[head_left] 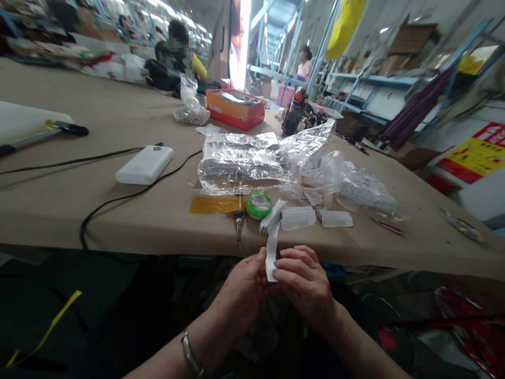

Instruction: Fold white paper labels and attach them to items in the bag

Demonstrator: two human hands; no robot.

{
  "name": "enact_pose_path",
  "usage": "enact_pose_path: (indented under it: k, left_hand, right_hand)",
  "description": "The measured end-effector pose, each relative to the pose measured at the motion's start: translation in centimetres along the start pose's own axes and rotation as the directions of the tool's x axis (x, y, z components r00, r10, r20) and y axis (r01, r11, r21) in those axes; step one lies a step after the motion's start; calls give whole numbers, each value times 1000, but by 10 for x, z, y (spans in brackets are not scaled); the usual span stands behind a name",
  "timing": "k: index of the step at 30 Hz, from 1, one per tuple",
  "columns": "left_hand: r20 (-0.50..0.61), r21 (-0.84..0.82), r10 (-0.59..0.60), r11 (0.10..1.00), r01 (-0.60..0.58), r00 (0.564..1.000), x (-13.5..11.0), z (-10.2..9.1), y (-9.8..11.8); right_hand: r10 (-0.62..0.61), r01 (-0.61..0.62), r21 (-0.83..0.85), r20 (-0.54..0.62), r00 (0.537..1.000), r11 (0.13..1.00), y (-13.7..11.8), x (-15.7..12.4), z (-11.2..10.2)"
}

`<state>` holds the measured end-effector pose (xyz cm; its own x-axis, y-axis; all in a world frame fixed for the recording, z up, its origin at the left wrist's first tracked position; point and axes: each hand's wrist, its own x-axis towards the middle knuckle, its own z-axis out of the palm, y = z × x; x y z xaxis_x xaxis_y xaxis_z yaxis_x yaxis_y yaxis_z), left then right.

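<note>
A white paper label strip (271,255) stands between my hands at the table's front edge, its upper end reaching a fanned bundle of white labels (272,217). My left hand (243,284) pinches the strip from the left, thumb up. From the right, the curled fingers of my right hand (303,281) close on its lower end. Past the strip lie two neat stacks of labels, one in the middle (298,218) and another to its right (335,218). A round green tin (259,205) sits left of the bundle, beside a thin tool with a metal tip (239,223).
Clear plastic bags (240,163) cover the table's middle. A white power bank (145,165) with a black cable lies left, amber tape (215,205) nearer. Tweezers (386,226) and yellow-handled cutters (463,226) lie right. Behind stand an orange box (235,108) and a dark bottle (294,113).
</note>
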<state>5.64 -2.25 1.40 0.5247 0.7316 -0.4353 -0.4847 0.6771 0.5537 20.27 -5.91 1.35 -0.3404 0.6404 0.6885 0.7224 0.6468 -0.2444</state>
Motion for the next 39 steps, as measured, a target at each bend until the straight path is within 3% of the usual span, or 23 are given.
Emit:
enact_pose_path:
  k: [3, 5, 9, 12, 15, 17, 21, 24, 28, 31, 36, 39]
  left_hand:
    - [-53, -62, -20, 998, 16, 998, 5, 7, -1]
    - [-64, -32, -27, 999, 25, 998, 5, 8, -2]
    - [-155, 128, -57, 989, 77, 986, 1, 9, -3]
    - [-201, 202, -64, 974, 105, 978, -3, 9, -4]
    - [-189, 207, -73, 972, 112, 979, -4, 8, -7]
    - [-185, 205, -74, 972, 112, 980, -4, 8, -7]
    - [-175, 219, -103, 965, 141, 979, -1, 6, -7]
    - [-145, 202, -159, 961, 187, 977, 1, 5, -6]
    - [-30, 54, -155, 986, 156, 987, 3, 3, -5]
    - [-36, -51, -146, 988, 145, 989, 1, 3, -4]
    - [26, -99, -214, 971, 216, 976, -5, 4, -2]
    - [91, -61, -188, 979, 194, 978, -5, 3, -4]
  right_hand:
    - [-31, 29, 35, 55, 998, 999, -9, -6, -4]
    - [17, -17, 7, 78, 997, 1000, -1, -5, -7]
    - [276, -245, -259, 89, 957, 934, 32, 2, -8]
    - [371, -281, -441, 132, 919, 852, 50, 4, -6]
    - [337, -243, -450, 141, 931, 859, 55, -2, -4]
    - [296, -243, -387, 83, 952, 890, 58, -7, -4]
    - [271, -278, -181, -64, 960, 943, 59, -13, -6]
    - [263, -263, 15, -108, 959, 965, 46, -14, -7]
    - [68, -71, 145, 21, 997, 987, 14, -20, -2]
    - [-50, 37, 120, 111, 993, 992, 0, -26, 4]
    - [-74, 58, 118, 135, 988, 991, -1, -27, 5]
    - [-70, 53, 127, 134, 988, 991, 0, -27, 4]
